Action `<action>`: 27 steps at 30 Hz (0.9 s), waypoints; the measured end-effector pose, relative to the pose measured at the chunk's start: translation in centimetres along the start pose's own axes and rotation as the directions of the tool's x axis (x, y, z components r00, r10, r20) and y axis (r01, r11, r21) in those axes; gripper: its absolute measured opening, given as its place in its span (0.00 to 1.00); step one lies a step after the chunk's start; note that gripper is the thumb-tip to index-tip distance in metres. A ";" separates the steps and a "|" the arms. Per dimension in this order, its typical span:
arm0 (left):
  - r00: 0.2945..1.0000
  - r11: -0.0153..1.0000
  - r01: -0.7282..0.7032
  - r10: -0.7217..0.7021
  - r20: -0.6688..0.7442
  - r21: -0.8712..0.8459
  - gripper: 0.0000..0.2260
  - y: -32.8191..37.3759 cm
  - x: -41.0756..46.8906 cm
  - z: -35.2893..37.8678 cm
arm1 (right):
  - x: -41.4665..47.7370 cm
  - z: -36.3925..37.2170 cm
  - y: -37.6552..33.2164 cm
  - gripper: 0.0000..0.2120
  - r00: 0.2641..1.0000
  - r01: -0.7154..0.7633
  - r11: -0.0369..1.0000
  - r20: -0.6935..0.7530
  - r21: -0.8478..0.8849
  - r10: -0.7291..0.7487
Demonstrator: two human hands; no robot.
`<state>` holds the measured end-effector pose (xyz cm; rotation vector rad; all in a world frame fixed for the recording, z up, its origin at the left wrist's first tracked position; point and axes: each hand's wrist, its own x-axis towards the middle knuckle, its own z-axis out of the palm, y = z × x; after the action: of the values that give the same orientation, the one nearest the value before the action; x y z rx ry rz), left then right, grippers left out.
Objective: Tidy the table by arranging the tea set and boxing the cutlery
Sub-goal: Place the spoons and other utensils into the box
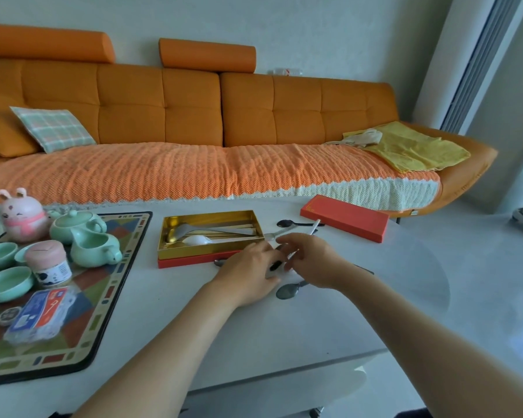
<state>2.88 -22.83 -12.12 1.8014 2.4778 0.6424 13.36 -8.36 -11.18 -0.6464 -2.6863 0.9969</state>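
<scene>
Gold-lined and red-sided, the open cutlery box (194, 261) sits toward the white table's (284, 327) far edge, with spoons and chopsticks inside. Its flat red lid (344, 217) lies near the far right edge. Off the box's near right corner both hands meet. The right hand (311, 260) pinches a thin white-handled utensil (315, 226); the left hand (248, 270) shows curled fingers, their hold lost in blur. A dark metal spoon (287, 291) lies just beside them. The mint-green ceramic teapot (76, 221) stands on the patterned mat (115, 282) at the left edge.
</scene>
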 end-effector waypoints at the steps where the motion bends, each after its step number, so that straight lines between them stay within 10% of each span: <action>1: 1.000 1.000 0.002 -0.002 -0.005 -0.008 0.19 -0.1 0.0 0.1 | 0.2 0.0 -0.1 0.27 1.000 -0.008 0.998 -0.007 0.063 0.008; 6: 0.999 0.999 0.013 -0.015 -0.045 -0.042 0.18 -0.4 0.2 0.2 | 0.8 -0.7 0.5 0.25 0.976 0.035 0.990 -0.206 -0.139 -0.063; 11: 1.000 0.998 -0.009 0.007 -0.023 -0.060 0.17 -0.3 0.5 0.6 | 0.0 -1.4 0.9 0.27 0.995 0.056 0.848 -0.046 -0.527 -0.094; 20: 0.985 0.996 -0.020 0.006 -0.172 -0.082 0.07 -1.0 1.1 0.6 | 0.7 -0.5 0.9 0.11 0.979 0.148 0.875 -0.056 -0.460 -0.195; 27: 0.913 0.914 0.162 -0.282 -0.296 -0.372 0.06 -3.9 1.0 -4.2 | 2.2 -0.4 -1.1 0.13 0.943 0.214 0.960 -0.219 -0.181 -0.252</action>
<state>-2.00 -24.20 -9.34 1.3466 2.5095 1.3705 11.24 -7.84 -10.06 -0.4284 -2.5647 0.6116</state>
